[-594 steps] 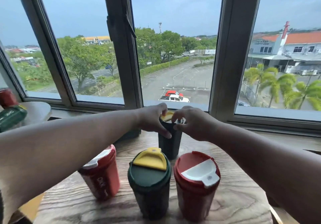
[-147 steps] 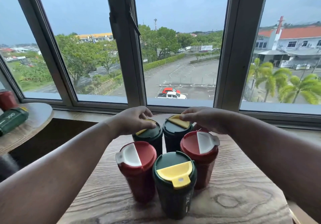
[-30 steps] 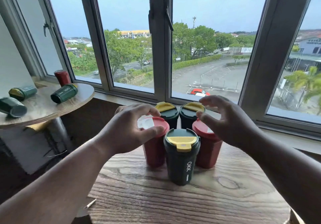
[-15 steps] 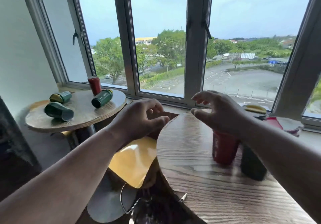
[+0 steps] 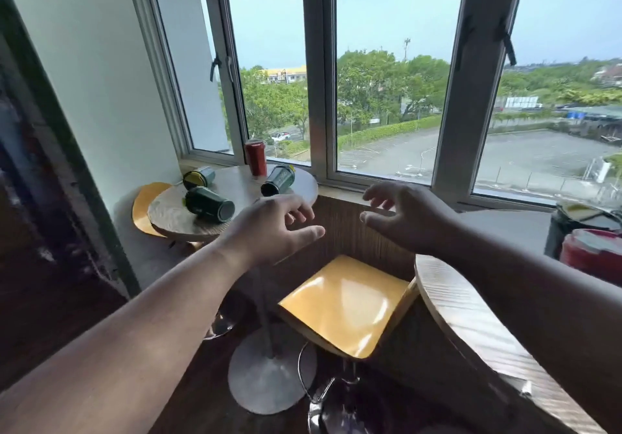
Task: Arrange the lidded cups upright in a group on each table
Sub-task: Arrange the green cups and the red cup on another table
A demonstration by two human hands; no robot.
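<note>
A small round table (image 5: 235,184) stands at the left by the window. One red cup (image 5: 255,157) stands upright at its back. Three dark green cups lie on their sides: one at the back left (image 5: 198,177), one at the front (image 5: 209,200), one on the right (image 5: 278,180). My left hand (image 5: 276,228) and my right hand (image 5: 404,214) hover in the air between the two tables, both open and holding nothing. At the far right edge a red lid (image 5: 592,251) and a dark cup (image 5: 582,221) of the group on the near table (image 5: 471,315) show partly.
A yellow stool (image 5: 343,302) sits between the two tables, below my hands. A second yellow seat (image 5: 144,208) shows behind the left table. Window frames (image 5: 316,73) and a sill run along the back; a white wall is at the left.
The view has swung left, off the grouped cups on the near table and toward the left table. Both hands have come away from the group and are held out empty.
</note>
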